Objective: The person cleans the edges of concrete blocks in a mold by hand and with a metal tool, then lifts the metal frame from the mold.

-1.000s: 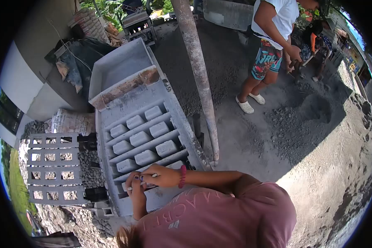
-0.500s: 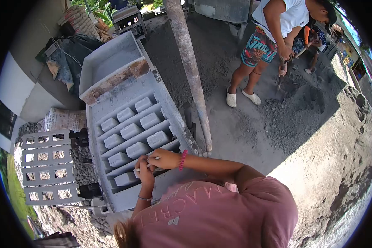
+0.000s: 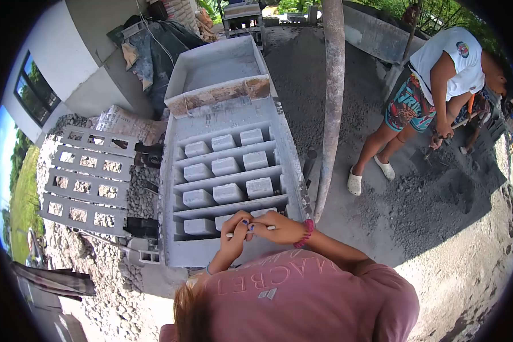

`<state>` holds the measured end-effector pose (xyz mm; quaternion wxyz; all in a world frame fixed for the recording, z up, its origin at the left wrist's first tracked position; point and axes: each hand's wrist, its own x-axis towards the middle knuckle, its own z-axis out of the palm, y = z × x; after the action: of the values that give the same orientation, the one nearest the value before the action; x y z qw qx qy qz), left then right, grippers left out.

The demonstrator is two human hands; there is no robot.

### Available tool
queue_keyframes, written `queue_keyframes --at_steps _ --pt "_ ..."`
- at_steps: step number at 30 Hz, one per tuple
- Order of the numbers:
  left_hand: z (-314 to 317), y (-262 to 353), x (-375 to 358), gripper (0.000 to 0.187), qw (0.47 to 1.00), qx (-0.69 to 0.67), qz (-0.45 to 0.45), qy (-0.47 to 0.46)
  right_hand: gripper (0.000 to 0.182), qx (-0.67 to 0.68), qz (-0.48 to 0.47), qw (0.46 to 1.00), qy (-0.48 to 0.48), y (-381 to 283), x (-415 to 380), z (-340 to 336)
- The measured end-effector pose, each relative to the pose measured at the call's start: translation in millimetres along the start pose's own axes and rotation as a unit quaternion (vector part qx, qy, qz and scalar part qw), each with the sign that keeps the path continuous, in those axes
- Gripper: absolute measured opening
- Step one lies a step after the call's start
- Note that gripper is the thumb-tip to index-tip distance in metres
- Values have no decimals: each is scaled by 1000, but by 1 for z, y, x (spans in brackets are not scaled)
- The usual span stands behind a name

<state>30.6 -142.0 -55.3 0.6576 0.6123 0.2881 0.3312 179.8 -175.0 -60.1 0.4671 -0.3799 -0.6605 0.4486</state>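
Note:
My left hand (image 3: 235,227) and my right hand (image 3: 277,227) meet over the near end of a grey block mould (image 3: 228,122). Both pinch a thin white stick (image 3: 271,228) that lies crosswise between them. A pink bracelet (image 3: 308,232) circles my right wrist. Several grey concrete blocks (image 3: 227,166) sit in rows inside the mould, just beyond my fingers. My pink shirt (image 3: 302,296) fills the bottom of the view.
A rusty metal pole (image 3: 332,102) stands right of the mould. A grey slotted frame (image 3: 88,179) lies on gravel at left. Another person (image 3: 439,85) in a white shirt bends over a dark sand pile (image 3: 439,199) at right. An open hopper (image 3: 216,71) adjoins the mould's far end.
The view swung, so the mould now sits upright in the middle. My hands stayed together on the stick at the mould's near end. The other person bent lower over the sand.

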Motion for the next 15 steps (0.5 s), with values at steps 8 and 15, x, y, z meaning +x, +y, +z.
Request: queue_keyframes --at_steps 8,15 --pt "-17 -16 25 23 999 51 -9 0 30 79 106 991 5 22 6 5" --pt "-59 -32 9 24 998 39 -19 36 30 136 94 986 -18 49 31 42"
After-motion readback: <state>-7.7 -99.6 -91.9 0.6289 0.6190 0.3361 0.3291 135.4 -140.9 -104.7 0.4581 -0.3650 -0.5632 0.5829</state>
